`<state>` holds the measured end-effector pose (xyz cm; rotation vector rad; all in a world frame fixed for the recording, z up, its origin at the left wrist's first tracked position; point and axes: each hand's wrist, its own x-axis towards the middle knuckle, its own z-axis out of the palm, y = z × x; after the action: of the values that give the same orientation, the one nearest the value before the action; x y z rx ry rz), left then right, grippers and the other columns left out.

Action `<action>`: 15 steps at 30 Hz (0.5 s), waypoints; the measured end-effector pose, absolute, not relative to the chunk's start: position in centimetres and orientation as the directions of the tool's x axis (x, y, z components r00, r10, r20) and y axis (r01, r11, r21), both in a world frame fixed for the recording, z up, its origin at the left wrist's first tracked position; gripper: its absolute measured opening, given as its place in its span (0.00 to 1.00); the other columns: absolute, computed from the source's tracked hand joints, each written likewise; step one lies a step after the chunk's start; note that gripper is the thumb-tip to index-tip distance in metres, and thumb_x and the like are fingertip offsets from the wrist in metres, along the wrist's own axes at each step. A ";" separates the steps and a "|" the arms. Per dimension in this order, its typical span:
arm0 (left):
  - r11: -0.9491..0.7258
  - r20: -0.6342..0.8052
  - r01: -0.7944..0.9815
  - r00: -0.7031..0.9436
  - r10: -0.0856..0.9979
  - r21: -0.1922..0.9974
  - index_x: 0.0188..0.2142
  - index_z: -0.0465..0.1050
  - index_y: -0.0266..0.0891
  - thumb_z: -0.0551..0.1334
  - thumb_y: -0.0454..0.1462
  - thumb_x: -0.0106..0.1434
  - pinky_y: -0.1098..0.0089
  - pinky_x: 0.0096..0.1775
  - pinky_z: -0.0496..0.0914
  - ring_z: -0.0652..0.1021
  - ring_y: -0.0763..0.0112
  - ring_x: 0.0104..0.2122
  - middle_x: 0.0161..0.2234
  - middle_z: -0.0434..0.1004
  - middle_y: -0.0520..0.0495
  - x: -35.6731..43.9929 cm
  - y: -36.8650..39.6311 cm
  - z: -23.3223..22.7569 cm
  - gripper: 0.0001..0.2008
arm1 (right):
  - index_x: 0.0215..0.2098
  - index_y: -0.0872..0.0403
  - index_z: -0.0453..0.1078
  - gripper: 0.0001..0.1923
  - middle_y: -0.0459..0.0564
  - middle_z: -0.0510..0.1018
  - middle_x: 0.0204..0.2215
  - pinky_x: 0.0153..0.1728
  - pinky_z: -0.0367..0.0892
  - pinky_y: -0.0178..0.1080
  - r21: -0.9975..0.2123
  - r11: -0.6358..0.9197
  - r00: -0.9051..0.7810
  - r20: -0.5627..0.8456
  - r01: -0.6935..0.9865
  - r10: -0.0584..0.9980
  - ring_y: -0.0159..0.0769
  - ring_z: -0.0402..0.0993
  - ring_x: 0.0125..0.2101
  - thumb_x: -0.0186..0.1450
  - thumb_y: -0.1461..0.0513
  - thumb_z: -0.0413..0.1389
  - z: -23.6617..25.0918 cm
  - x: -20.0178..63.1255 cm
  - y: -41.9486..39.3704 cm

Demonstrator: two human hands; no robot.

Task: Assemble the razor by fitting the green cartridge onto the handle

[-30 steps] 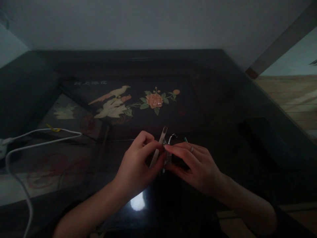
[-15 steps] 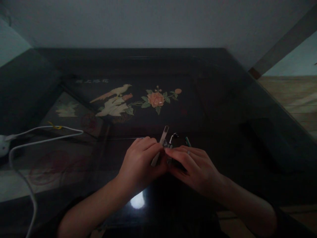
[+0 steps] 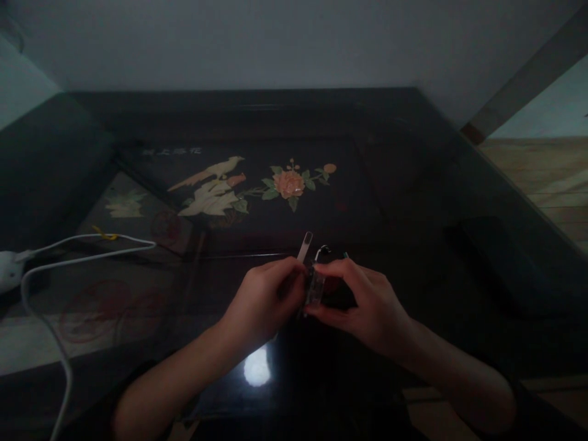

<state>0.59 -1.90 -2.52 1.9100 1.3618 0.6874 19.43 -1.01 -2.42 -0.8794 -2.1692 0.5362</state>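
our left hand (image 3: 261, 303) pinches a flat silvery metal blade (image 3: 304, 246) and our right hand (image 3: 367, 303) grips a small shiny metal folding tool (image 3: 315, 288), both low over the dark glossy lacquered table (image 3: 404, 184). plenty of bare top ahead, edge off to the right. pale writing above the inlaid bird (image 3: 211, 184), too dim to read.

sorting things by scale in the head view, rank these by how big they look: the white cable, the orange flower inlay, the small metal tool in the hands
1. white cable, longest by far, running off the left edge.
2. orange flower inlay.
3. small metal tool, partly hidden by the left hand and right hand; it looks close to the flower, and sits nearer the camera, so the order is unsure.
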 end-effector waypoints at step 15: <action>-0.208 0.082 0.568 0.241 0.967 0.797 0.36 0.72 0.39 0.58 0.32 0.63 0.74 0.31 0.66 0.74 0.73 0.28 0.28 0.73 0.53 0.1 -0.8 -2.1 0.04 | 0.45 0.53 0.67 0.21 0.44 0.79 0.34 0.33 0.72 0.30 -0.867 0.404 -0.468 0.238 0.293 0.851 0.30 0.76 0.31 0.56 0.62 0.68 -1.5 20.3 0.1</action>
<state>0.09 -0.82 -2.06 1.8724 1.4031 0.7945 20.31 0.12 -1.52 -0.9738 -1.9662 1.0238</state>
